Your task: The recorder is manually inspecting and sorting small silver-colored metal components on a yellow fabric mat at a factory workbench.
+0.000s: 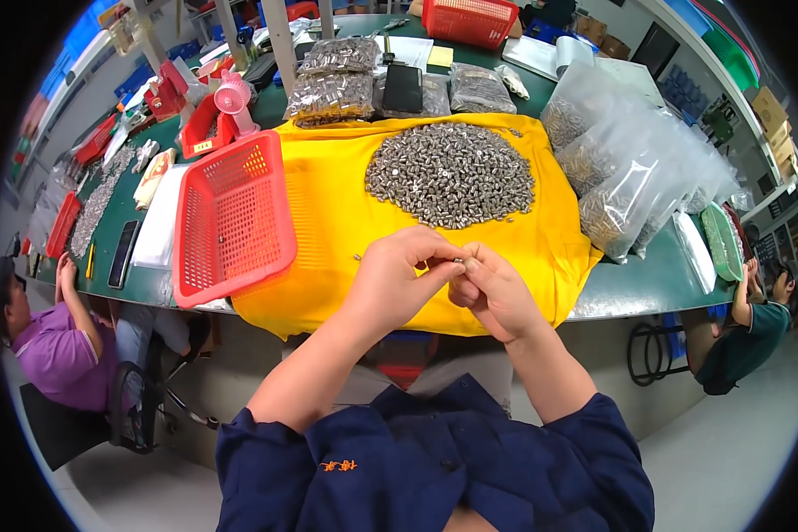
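My left hand (405, 272) and my right hand (493, 288) meet over the near part of a yellow cloth (328, 213). Between their fingertips is a small metal part (458, 262), pinched from both sides and mostly covered by the fingers. Just beyond my hands lies a wide heap of small silvery metal parts (450, 173) on the cloth. One loose piece (357, 257) rests left of my left hand. Farther left, a red perforated plastic basket (279, 222) stands tilted on the cloth's edge; a small piece seems to lie in it.
Clear plastic bags of metal parts (625, 199) crowd the right side. Packed bags (332, 89) and a black phone (402, 89) lie behind the heap. A pink fan (233, 93) stands back left. Co-workers sit at left (71, 355) and right (749, 341) of the green table.
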Tool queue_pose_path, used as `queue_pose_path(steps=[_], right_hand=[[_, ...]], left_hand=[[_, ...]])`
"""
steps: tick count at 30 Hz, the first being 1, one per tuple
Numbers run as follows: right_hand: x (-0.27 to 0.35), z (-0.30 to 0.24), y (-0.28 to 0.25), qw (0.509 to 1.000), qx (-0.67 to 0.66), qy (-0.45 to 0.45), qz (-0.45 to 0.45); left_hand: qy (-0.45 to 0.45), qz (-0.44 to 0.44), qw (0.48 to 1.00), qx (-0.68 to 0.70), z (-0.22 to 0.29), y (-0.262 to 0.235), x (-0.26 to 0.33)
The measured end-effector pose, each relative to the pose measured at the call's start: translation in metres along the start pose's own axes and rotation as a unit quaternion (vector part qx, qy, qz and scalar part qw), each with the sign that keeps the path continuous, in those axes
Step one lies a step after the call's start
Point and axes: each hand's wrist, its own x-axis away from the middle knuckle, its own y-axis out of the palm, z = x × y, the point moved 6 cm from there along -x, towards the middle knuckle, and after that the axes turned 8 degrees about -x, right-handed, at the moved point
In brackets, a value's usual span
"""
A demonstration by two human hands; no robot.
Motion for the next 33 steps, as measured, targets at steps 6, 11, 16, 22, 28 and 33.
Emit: queue_pose_path(steps=[6,11,16,22,28,33], right_hand=[[0.015,-0.028,0.018,0.861,0.486,-0.133,0.075],[0.019,-0.025,0.033,0.755,0.623,-0.202,0.037],[0.022,-0.026,0.041,0.747,0.628,-0.216,-0.010],[0.019,-0.054,-0.014,0.874,0.429,-0.191,0.126],[-0.001,-0.041,-0.016,0.884,0.424,-0.165,0.106],[-0.019,-0.049,-0.011,0.881,0.435,-0.177,0.059]], left_hand=[[0.159,-0.010,0.947,-0.280,0.021,-0.003,0.011],[0.207,-0.072,0.875,-0.433,0.019,0.006,0.020],[0.254,-0.139,0.837,-0.465,0.021,0.005,0.027],[0.121,-0.120,0.909,-0.381,0.016,-0.058,0.023],[0.101,-0.196,0.940,-0.259,0.009,-0.039,0.021],[0.040,-0.230,0.960,-0.157,0.003,-0.025,0.017]])
